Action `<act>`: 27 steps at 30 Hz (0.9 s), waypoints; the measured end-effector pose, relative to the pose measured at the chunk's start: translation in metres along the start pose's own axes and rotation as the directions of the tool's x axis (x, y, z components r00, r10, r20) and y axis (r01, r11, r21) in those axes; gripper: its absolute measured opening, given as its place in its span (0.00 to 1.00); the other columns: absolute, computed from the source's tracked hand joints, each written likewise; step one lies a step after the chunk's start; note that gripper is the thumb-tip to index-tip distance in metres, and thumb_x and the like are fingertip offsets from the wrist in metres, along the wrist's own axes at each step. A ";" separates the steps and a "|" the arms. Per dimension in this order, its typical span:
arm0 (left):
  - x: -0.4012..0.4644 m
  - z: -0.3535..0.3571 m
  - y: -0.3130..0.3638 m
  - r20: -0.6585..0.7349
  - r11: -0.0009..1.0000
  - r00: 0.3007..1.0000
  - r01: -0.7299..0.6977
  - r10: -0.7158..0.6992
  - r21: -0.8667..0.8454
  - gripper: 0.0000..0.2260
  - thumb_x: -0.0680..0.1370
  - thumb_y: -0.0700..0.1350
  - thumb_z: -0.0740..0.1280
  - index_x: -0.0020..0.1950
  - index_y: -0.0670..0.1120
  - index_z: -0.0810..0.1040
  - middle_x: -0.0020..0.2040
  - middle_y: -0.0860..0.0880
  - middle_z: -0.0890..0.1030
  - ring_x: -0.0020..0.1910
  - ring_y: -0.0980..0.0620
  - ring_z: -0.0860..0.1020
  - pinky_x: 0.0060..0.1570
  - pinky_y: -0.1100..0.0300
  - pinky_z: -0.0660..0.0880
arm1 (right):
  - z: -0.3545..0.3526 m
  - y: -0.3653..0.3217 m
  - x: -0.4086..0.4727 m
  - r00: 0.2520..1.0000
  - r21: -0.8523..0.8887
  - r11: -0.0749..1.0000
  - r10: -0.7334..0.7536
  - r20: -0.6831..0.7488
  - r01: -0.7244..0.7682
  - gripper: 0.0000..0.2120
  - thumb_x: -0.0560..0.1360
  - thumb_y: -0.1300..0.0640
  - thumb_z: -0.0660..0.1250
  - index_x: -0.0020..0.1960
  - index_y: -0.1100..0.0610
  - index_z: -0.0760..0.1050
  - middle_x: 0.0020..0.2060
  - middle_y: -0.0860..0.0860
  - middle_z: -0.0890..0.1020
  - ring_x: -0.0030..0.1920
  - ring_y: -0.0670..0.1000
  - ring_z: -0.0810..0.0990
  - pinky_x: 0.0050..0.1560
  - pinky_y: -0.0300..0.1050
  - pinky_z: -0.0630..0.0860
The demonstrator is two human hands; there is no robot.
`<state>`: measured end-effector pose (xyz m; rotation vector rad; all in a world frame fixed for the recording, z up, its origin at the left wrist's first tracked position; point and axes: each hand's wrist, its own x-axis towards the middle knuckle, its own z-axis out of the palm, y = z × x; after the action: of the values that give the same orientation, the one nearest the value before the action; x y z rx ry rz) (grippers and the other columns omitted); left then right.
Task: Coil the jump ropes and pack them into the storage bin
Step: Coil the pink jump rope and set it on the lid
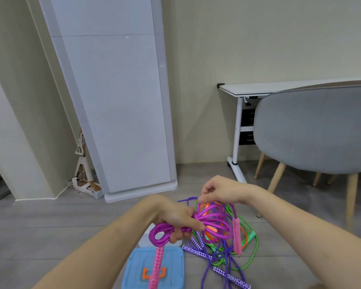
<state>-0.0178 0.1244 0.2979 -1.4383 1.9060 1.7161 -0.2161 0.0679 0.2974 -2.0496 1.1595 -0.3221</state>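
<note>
My left hand (175, 217) grips a bundle of coiled magenta jump rope (211, 222) held above the floor. One pink handle (157, 265) hangs below that hand, the other pink handle (237, 236) dangles to the right. My right hand (219, 190) pinches a strand of the same rope at the top of the coil. Beneath lie a purple rope (217, 265) with checkered handles, a green rope (252, 253) and an orange rope (212, 229), tangled together. A white storage bin (145, 240) shows partly behind my left hand, with its blue lid (171, 268) lying in front.
A grey chair (313, 130) with wooden legs and a white desk (258, 89) stand to the right. A tall white panel (117, 101) leans on the wall behind, a cardboard box (86, 187) at its left. The floor is grey wood.
</note>
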 end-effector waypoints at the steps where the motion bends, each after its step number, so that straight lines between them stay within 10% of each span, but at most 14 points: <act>1: 0.010 0.001 -0.003 -0.071 0.999 0.997 0.014 -0.011 0.039 0.08 0.84 0.51 0.63 0.52 0.47 0.70 0.36 0.47 0.68 0.26 0.54 0.65 0.28 0.61 0.69 | 0.004 -0.005 0.002 0.999 -0.036 0.999 -0.020 -0.034 0.019 0.15 0.75 0.48 0.76 0.44 0.61 0.82 0.32 0.51 0.77 0.33 0.47 0.71 0.34 0.40 0.67; 8: 0.038 -0.018 -0.009 -0.581 0.907 0.809 -0.309 0.091 -0.288 0.10 0.84 0.45 0.63 0.53 0.44 0.63 0.35 0.47 0.69 0.22 0.53 0.67 0.25 0.57 0.70 | 0.001 -0.028 0.000 0.967 0.070 0.990 -0.100 -0.233 0.119 0.10 0.79 0.56 0.69 0.41 0.57 0.83 0.28 0.47 0.74 0.28 0.47 0.66 0.29 0.40 0.63; 15: 0.009 -0.031 0.009 -0.527 0.507 0.765 -0.642 0.371 -0.575 0.14 0.79 0.50 0.64 0.58 0.42 0.70 0.34 0.49 0.65 0.25 0.58 0.62 0.26 0.64 0.69 | -0.008 -0.022 -0.007 0.961 0.462 0.861 -0.099 -0.260 0.214 0.08 0.82 0.60 0.65 0.44 0.58 0.76 0.32 0.51 0.77 0.25 0.47 0.66 0.27 0.40 0.61; 23: -0.003 -0.032 0.018 -0.710 0.246 0.642 -0.767 0.289 -0.593 0.20 0.77 0.61 0.64 0.50 0.44 0.67 0.35 0.47 0.69 0.27 0.54 0.62 0.27 0.61 0.69 | 0.000 -0.025 -0.005 0.945 0.481 0.845 -0.081 -0.318 0.234 0.11 0.83 0.55 0.66 0.51 0.64 0.75 0.32 0.53 0.76 0.24 0.47 0.65 0.24 0.39 0.61; 27: -0.003 -0.032 0.016 -0.781 0.359 0.573 -0.804 0.248 -0.475 0.24 0.77 0.65 0.60 0.42 0.43 0.73 0.34 0.45 0.72 0.31 0.49 0.70 0.34 0.56 0.71 | 0.007 -0.033 -0.002 0.956 0.488 0.852 -0.049 -0.288 0.190 0.14 0.84 0.52 0.63 0.53 0.65 0.75 0.34 0.53 0.75 0.24 0.46 0.62 0.24 0.39 0.57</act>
<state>-0.0143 0.0968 0.3200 -1.9087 2.1918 3.1485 -0.1927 0.0831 0.3165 -1.6335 0.9623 -0.8950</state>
